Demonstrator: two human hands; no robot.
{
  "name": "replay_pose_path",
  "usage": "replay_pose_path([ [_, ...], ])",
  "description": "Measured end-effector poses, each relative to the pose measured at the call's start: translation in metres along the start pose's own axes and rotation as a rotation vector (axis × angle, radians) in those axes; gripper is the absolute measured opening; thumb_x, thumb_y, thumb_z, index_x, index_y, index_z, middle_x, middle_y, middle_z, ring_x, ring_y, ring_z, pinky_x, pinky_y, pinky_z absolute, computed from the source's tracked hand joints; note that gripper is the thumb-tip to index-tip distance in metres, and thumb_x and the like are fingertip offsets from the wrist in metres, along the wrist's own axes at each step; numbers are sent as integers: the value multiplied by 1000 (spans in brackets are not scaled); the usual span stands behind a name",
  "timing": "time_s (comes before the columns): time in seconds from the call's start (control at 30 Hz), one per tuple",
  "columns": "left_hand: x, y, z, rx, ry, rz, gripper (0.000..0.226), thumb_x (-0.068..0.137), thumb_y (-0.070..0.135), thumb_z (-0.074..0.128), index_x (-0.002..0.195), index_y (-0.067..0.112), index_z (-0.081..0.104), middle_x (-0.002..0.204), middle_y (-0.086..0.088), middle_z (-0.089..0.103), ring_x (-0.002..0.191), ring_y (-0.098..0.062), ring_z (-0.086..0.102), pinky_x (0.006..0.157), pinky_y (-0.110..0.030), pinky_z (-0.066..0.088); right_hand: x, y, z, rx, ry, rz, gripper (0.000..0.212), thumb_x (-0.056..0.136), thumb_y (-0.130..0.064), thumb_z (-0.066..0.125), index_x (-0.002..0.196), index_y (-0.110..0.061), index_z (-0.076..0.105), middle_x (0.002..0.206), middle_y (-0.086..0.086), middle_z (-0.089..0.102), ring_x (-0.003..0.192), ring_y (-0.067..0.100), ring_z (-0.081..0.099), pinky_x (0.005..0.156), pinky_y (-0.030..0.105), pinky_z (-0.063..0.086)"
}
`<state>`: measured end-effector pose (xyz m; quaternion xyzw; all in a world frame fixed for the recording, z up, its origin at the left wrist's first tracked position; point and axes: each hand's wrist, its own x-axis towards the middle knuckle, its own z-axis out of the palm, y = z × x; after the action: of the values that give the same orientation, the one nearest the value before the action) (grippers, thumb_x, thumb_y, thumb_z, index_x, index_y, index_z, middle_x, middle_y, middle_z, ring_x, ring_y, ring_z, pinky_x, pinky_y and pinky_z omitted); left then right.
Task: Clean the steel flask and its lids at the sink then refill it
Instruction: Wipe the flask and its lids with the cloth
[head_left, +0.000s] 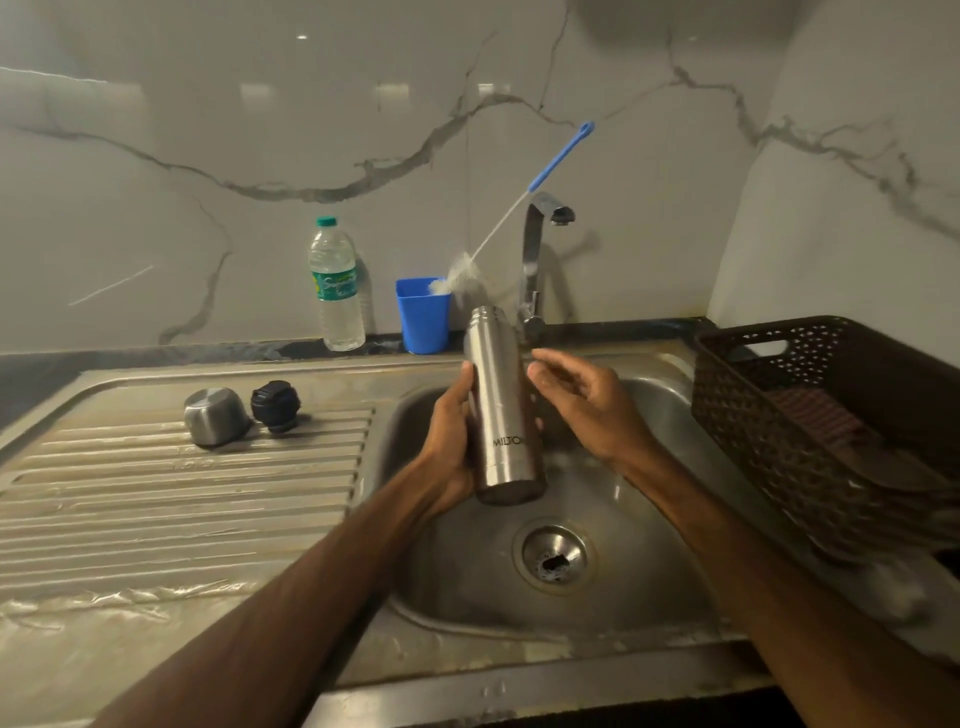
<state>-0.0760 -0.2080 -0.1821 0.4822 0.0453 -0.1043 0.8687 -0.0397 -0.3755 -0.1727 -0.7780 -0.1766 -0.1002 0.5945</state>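
Flask (501, 405): gripped by left hand (449, 441); right hand (582, 400) relaxed, empty. Brush (558, 156) apparently inserted; steel lid (215, 415), black lid (275, 405) set aside; refill outstanding.

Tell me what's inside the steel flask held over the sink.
White bristles of a blue-handled bottle brush show at the mouth of the cylindrical steel flask, held by the left hand. The steel wall hides the interior; whether the brush reaches in cannot be seen.

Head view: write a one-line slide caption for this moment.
Left hand holds the steel flask over the sink, brush in its mouth; right hand open; steel lid, black lid aside.
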Motion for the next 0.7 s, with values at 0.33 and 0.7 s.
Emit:
replay_pose_path([
  [0.33,0,-2,4,-89,-77,-20,74,99,57,54,142,-4,55,123,-23,65,87,-35,70,78,-46,62,1,-46,-124,-327,506,9,12,92,-13,66,87,-15,76,77,0,77,55,15,73,48,29,57],
  [0.7,-1,-8,1,-47,-86,-62,70,95,58,60,137,2,59,124,-22,69,92,-36,71,84,-48,60,-3,-11,-225,-1091,38,723,31,92,-32,75,88,-8,56,103,13,66,83,26,66,82,42,59],
])
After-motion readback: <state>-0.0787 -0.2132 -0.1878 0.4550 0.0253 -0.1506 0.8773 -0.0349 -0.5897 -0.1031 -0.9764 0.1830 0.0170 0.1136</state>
